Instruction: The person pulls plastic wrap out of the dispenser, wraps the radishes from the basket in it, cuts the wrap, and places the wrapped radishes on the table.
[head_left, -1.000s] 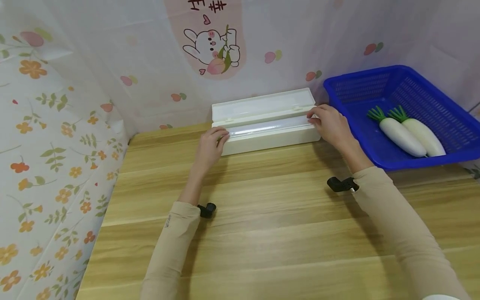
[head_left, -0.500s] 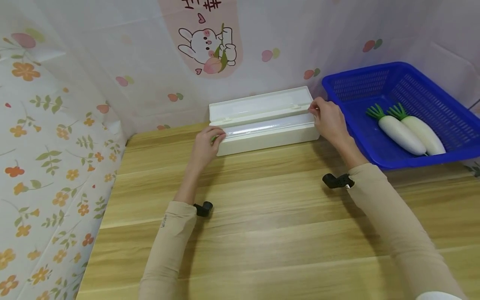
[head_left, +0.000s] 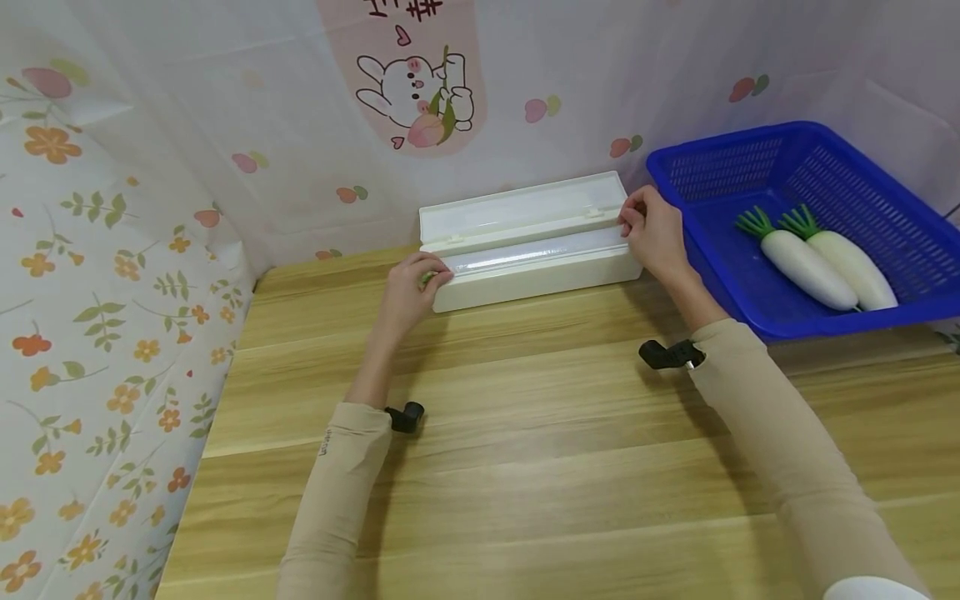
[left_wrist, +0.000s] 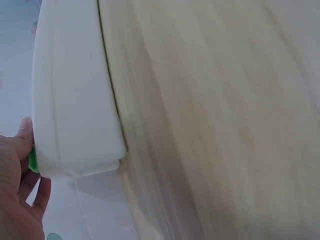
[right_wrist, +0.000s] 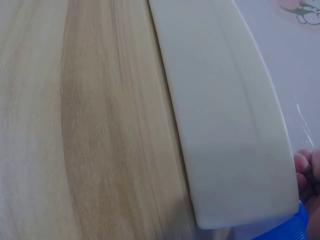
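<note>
A long white cling film dispenser (head_left: pixel 540 279) lies along the back of the table with its lid (head_left: pixel 525 208) raised. Inside, a shiny roll of cling film (head_left: pixel 540 253) shows. My left hand (head_left: pixel 408 292) is at the dispenser's left end, thumb and fingertips pinching at the film's edge; the film there is too thin to see well. A green part (left_wrist: pixel 33 160) shows beside those fingers in the left wrist view. At the right end, my right hand (head_left: pixel 658 233) pinches the film's other corner just above the box. Thin glints of film show near it in the right wrist view.
A blue plastic basket (head_left: pixel 720 179) stands to the right, close to my right forearm, with two white radishes (head_left: pixel 808 271) in it. Patterned sheets hang behind the table (head_left: pixel 525 433) and at its left. Black camera mounts stick out from both wrists.
My right hand has risen slightly and moved back from the dispenser's front edge, fingers drawn together. The left hand stays at the left end. The view has shifted a little.
</note>
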